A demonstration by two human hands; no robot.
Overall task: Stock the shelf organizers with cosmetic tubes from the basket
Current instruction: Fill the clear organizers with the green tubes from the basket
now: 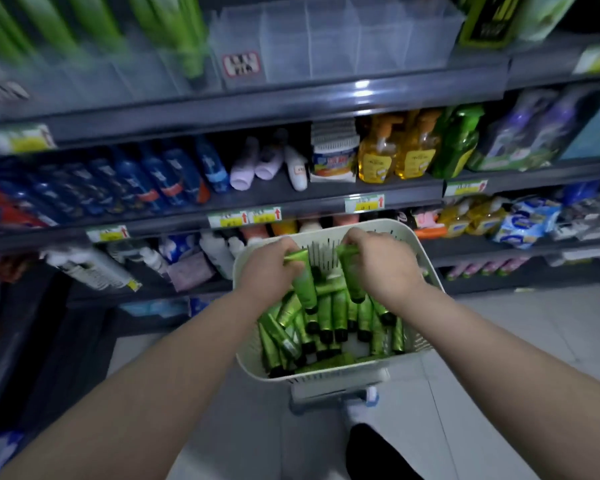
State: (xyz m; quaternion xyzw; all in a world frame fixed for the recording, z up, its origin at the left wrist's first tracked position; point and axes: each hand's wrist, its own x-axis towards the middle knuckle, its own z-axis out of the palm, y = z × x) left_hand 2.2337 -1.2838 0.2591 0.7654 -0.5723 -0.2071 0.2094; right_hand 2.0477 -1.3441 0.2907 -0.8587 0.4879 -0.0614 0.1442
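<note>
A cream plastic basket (409,237) stands in front of the shelves, holding several green cosmetic tubes with black caps (329,327). My left hand (267,271) is closed around one green tube (305,289), lifted cap-down above the pile. My right hand (381,265) grips another green tube (352,278) the same way. On the top shelf stands a clear divided organizer (326,46), its visible compartments empty. To its left, an organizer holds upright green tubes (174,29), blurred.
Dark shelves hold blue bottles (136,185), white roll-ons (257,164), yellow and green pump bottles (406,150) and refill packs. The basket rests on a small stand (326,396) on the tiled floor. My leg and white sock (357,420) are below it.
</note>
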